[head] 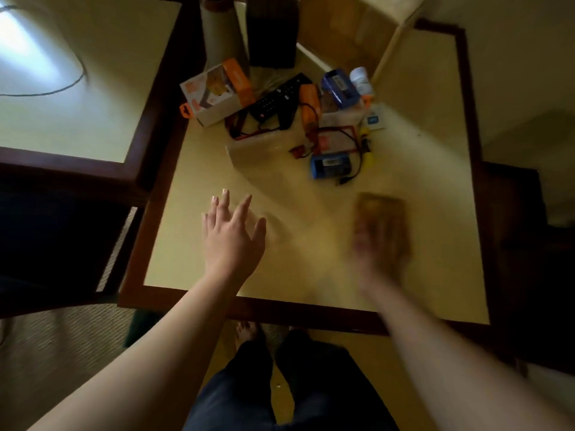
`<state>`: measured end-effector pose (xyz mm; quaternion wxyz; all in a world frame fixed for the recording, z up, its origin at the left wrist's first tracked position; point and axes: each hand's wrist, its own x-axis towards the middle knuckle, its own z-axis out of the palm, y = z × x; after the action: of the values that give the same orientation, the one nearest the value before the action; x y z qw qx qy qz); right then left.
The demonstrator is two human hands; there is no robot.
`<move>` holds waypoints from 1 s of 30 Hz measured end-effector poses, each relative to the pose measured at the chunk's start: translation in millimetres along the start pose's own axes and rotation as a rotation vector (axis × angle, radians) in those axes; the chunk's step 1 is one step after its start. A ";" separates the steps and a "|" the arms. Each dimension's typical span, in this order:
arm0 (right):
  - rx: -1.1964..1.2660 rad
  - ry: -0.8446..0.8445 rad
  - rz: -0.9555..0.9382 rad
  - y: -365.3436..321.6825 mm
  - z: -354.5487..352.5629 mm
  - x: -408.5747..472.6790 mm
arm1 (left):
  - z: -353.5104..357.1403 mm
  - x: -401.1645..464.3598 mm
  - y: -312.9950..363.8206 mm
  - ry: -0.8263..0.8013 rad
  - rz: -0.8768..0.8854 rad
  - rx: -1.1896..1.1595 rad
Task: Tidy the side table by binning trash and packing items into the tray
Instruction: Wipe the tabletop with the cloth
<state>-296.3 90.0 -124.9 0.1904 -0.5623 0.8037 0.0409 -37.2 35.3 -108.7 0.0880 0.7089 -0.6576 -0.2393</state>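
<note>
Floor: a person in dark trousers (280, 396) is standing on pale carpet (56, 353), below and behind both hands, at the near edge of the side table (280, 269).

Left hand: the left hand (231, 236) is hovering palm down over the cream tabletop, fingers spread wide and gripping nothing.

Right hand: the right hand (371, 244) is smearing into motion blur; it is lying against a blurred brownish object (384, 222), and whether the fingers are closing on it cannot be told.

Surface: the table is showing a cream top framed in dark wood, bare around and between the two hands.

Clutter: beyond the fingertips of both hands, a heap is sitting toward the far side of the table. A blue box (331, 165) with a black cable is lying nearest, ahead of the right hand. A clear plastic bag (261, 149) is lying ahead of the left hand. Farther on, a black remote control (280, 96) is resting beside an orange-and-white carton (217, 91), with a second blue pack (339, 88) and a white bottle (361, 79) off to the right.

Tray: none can be made out.

Room: a second cream-topped table (71, 70) is standing far to the left of the left hand, carrying a dark cord (62, 88). A cardboard box (348, 29) is sitting beyond the clutter.
</note>
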 end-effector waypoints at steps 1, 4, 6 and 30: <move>-0.032 -0.065 -0.232 -7.7 10.6 -27.2 | 7.7 -2.5 11.2 -0.007 0.021 0.012; -0.150 -0.105 -0.862 60.1 24.7 -79.3 | 27.5 -2.4 38.1 -0.033 0.043 0.051; -0.286 0.005 -0.803 140.9 2.5 -38.7 | 37.5 0.6 47.5 -0.021 0.009 0.061; -0.101 0.172 -0.427 120.3 -59.3 145.4 | 58.9 4.7 58.4 0.169 -0.043 0.089</move>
<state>-465.2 -12.0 -139.2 0.0975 -0.7299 0.6766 -0.0083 -115.9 34.9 -135.3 0.1064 0.7437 -0.6424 -0.1512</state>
